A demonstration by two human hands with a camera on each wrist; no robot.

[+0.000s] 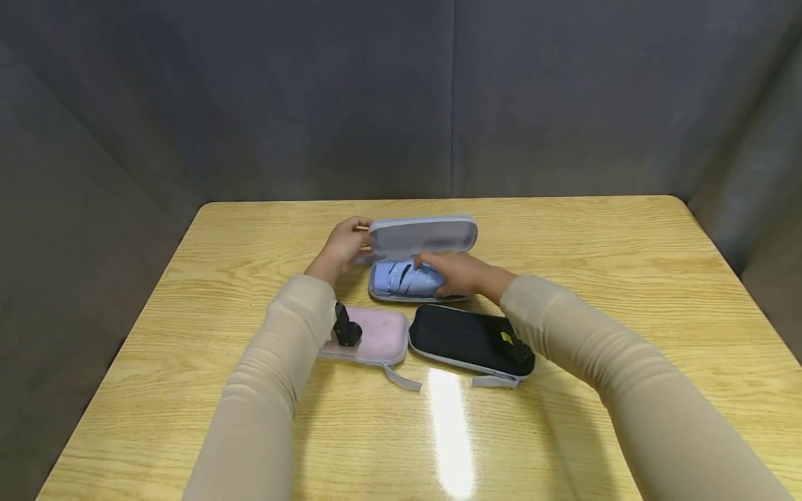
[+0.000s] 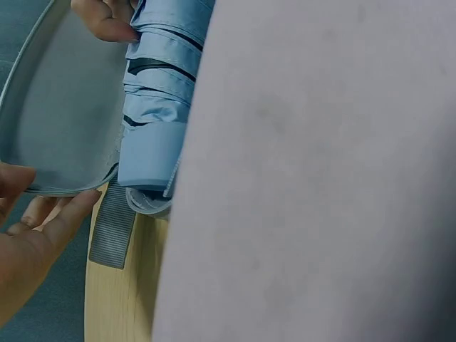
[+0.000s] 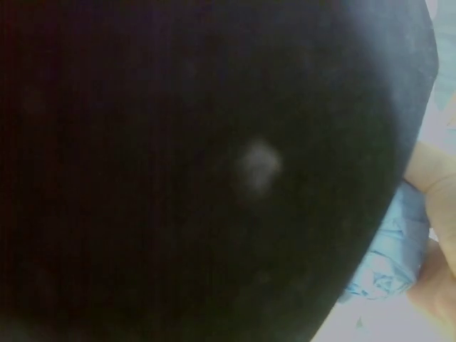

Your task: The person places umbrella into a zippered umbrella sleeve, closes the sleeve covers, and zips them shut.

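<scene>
A grey hard-shell zip case (image 1: pixel 426 237) stands open near the middle of the table, its lid raised at the back. In its lower half lies a folded light-blue compact umbrella (image 1: pixel 393 277), wrapped with creased fabric. My left hand (image 1: pixel 346 243) pinches the left end of the lid; the left wrist view shows the thumb inside and fingers outside the rim. Around the umbrella's right part, my right hand (image 1: pixel 460 271) grips from above. The right wrist view shows just part of the umbrella (image 3: pixel 392 253), since a dark surface blocks most of it.
In front of the open case lie a closed pink case (image 1: pixel 383 330) on the left and a closed black case (image 1: pixel 457 335) on the right, both with grey pull straps. My forearms pass over their outer ends. A dark curtain (image 1: pixel 376 104) hangs behind the wooden table (image 1: pixel 207 334).
</scene>
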